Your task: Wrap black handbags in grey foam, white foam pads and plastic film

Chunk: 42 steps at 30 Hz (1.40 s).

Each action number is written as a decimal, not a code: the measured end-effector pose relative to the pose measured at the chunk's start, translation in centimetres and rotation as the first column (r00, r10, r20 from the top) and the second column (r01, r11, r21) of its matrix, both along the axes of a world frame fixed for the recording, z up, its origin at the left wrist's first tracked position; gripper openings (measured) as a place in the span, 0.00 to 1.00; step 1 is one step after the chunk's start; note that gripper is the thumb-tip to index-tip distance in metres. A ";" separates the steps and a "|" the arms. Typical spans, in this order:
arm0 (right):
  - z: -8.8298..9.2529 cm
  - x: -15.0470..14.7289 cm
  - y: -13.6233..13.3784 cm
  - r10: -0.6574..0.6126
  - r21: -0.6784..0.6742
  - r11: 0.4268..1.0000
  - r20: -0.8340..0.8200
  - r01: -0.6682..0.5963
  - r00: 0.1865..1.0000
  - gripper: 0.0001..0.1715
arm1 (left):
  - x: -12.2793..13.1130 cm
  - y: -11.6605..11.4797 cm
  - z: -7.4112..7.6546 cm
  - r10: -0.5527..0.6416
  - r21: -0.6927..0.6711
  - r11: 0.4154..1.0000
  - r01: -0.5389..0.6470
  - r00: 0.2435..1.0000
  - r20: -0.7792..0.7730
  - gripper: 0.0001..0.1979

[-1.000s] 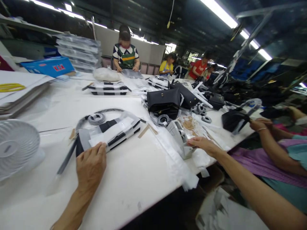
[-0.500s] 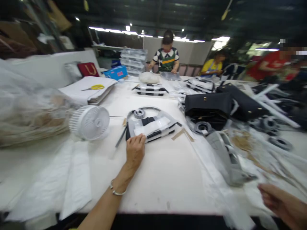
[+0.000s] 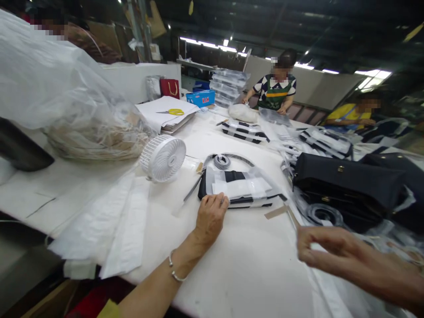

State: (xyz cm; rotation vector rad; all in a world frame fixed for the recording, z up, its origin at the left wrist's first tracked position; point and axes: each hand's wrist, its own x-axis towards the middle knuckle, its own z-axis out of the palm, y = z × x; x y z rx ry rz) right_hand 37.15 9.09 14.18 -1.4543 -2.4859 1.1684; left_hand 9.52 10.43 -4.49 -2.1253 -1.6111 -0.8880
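A black handbag, partly wrapped in white sheet and clear plastic, lies flat on the table before me. My left hand is closed at its near left edge, fingers curled onto the wrapping. A coiled grey-wrapped strap rests against the bag's far side. To the right, my right hand is above the table with thumb and fingers pinched together; what they hold, if anything, I cannot make out. Brown strips lie between that hand and the bag.
A small white fan stands left, near white plastic sleeves and a big clear sack. Yellow scissors lie on stacked paper. Black bags occupy the right; co-workers sit across the table.
My view has swung left, so things appear farther right. My right hand has come inward from the lower right, beside the brown strips. My left hand stays at the bag's edge.
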 end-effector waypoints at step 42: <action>-7.5 -12.7 14.2 -0.314 -0.690 0.723 -0.374 -0.035 0.872 0.24 | -0.2 0.6 0.7 -0.009 -0.087 0.996 0.032 0.966 0.257 0.11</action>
